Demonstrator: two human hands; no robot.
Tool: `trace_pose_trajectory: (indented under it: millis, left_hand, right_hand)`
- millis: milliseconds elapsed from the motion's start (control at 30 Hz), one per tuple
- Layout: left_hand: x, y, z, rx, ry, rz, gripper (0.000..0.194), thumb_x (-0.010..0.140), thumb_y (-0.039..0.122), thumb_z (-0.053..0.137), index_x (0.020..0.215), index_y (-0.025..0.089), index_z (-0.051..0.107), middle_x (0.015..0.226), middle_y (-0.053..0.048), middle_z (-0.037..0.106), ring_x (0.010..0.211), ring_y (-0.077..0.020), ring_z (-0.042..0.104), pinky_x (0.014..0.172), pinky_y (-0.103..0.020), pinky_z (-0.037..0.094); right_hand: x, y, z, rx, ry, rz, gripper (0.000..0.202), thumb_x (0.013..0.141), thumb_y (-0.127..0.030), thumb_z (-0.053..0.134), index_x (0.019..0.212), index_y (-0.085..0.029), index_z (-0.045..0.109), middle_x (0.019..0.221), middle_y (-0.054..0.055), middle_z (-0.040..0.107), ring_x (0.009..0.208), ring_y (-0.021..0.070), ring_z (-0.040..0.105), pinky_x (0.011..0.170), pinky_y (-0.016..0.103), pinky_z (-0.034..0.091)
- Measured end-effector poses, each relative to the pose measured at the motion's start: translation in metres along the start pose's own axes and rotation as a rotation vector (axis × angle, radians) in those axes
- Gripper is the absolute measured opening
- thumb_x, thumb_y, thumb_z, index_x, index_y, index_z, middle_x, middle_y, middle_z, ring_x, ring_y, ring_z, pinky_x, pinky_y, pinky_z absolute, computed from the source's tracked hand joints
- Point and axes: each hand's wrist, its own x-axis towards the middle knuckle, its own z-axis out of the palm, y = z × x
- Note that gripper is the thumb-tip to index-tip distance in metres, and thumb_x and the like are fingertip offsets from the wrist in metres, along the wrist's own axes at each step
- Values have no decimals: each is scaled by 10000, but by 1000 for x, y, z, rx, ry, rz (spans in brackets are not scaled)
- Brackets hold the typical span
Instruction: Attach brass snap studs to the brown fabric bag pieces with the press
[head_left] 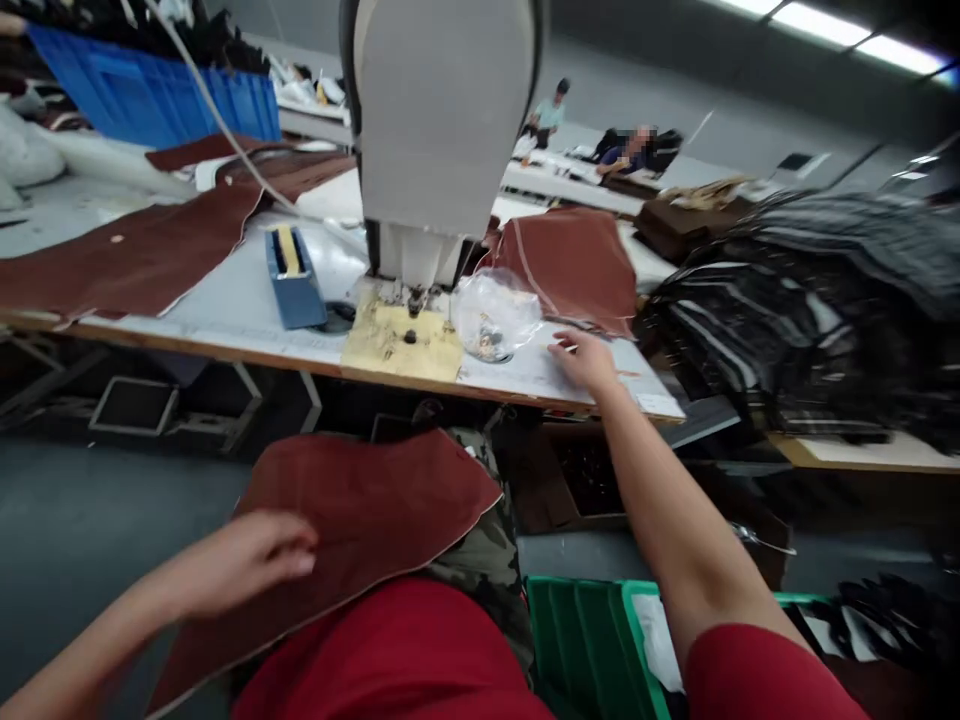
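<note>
My right hand [583, 360] is low over the right part of the worktable [307, 348], fingers bent inward near a thin yellowish streak; whatever they pinch is too small to make out. Beside it lies a clear plastic bag [495, 312] with small metallic bits in it. A reddish-brown fabric piece [375, 500] with a pale edge is draped across my lap. Over that piece hovers my left hand [255, 560], slightly blurred, with thumb and fingers apart and nothing visible between them. A grey machine head [446, 120] stands above a stained yellow plate [405, 338].
Left of the plate sits a blue tape dispenser [294, 285]. Brown panels [150, 255] cover the table's left, another [574, 265] its right rear. Dark stacked pieces [825, 310] rise at right. A green crate [581, 640] stands by my right leg. Two people sit far back.
</note>
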Motion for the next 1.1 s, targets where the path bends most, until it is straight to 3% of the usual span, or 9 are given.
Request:
trace_pose_trajectory:
  millis: [100, 200, 400, 533, 667, 800, 900, 967, 1100]
  left_hand:
    - [49, 5, -18, 92, 90, -31, 360, 943, 439, 475, 1126, 226, 702, 1131, -71, 740, 1024, -240, 684, 872, -303, 507]
    - [100, -3, -8, 238, 83, -123, 370, 913, 370, 566, 1212, 176, 662, 1297, -129, 668, 1246, -287, 579, 1065, -365, 410]
    - [169, -17, 16, 337, -18, -261, 365, 721, 336, 790, 1007, 126, 708, 1158, -208, 693, 1182, -399, 560, 1004, -502, 397]
    - [170, -23, 7, 323, -66, -243, 192, 720, 307, 778, 833, 178, 691, 952, -120, 720, 1024, -328, 611, 910, -442, 419]
    - [130, -17, 3, 302, 13, -132, 86, 883, 244, 598, 949, 205, 637, 1035, -74, 675, 1039, -251, 572, 920, -389, 393]
    - [84, 5, 13, 400, 194, 38, 171, 957, 186, 459, 921, 185, 626, 933, -82, 651, 945, -255, 542, 892, -418, 383]
    - [66, 19, 19, 438, 289, 123, 197, 965, 172, 451, 930, 174, 645, 936, -81, 674, 898, -250, 550, 847, -423, 383]
    - [64, 21, 16, 371, 284, 84, 173, 964, 186, 477, 947, 175, 649, 946, -69, 696, 884, -241, 571, 823, -416, 385]
    - [79, 6, -8, 58, 195, -69, 110, 929, 274, 594, 958, 205, 675, 910, -20, 732, 843, -207, 625, 804, -367, 413]
  right_hand:
    - [35, 14, 17, 19, -16, 35, 276, 834, -293, 706, 1040, -118, 757, 980, 157, 746, 816, 228, 652, 769, 349, 449]
    - [54, 27, 29, 58, -46, 68, 189, 786, -298, 759, 880, -134, 769, 774, 106, 721, 613, 139, 558, 640, 325, 378]
    - [50, 42, 46, -27, 76, 142, 240, 772, -395, 754, 821, -160, 741, 664, 58, 631, 546, 115, 427, 636, 381, 311]
    - [29, 40, 48, 225, 344, -8, 159, 860, -332, 695, 934, -194, 723, 768, 69, 642, 614, 164, 535, 654, 384, 405]
    - [-18, -1, 56, 757, 518, -101, 120, 882, -324, 696, 948, -236, 746, 754, 52, 600, 600, 184, 563, 616, 408, 493]
    - [-100, -77, 88, 894, 129, -122, 232, 844, -214, 752, 1066, -279, 751, 877, 50, 692, 728, 191, 651, 695, 375, 539]
    - [-148, -125, 123, 843, -224, -415, 182, 877, -179, 709, 1027, -271, 759, 929, 36, 718, 836, 181, 677, 738, 330, 550]
    - [-164, -146, 147, 882, -372, -516, 206, 910, -169, 667, 1075, -264, 746, 979, 33, 727, 890, 168, 684, 782, 307, 554]
    - [-173, -170, 184, 943, -503, -459, 127, 924, -212, 662, 1024, -250, 730, 946, 9, 746, 835, 147, 692, 773, 281, 546]
